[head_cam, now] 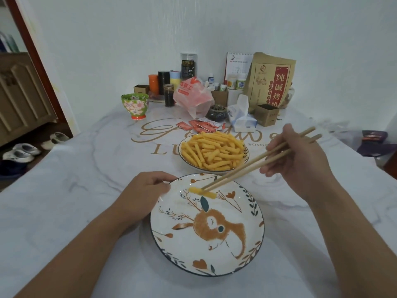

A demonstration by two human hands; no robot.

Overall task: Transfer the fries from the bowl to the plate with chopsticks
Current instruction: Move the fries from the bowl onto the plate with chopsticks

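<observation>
Chopsticks (257, 162) sit gripped in your right hand (300, 166), tips pinching one fry (202, 192) over the far part of the plate (236, 263). Your left hand (146, 190) grips the plate's far-left rim. Remaining fries (212, 151) fill the bowl (246, 154) just beyond the plate.
</observation>
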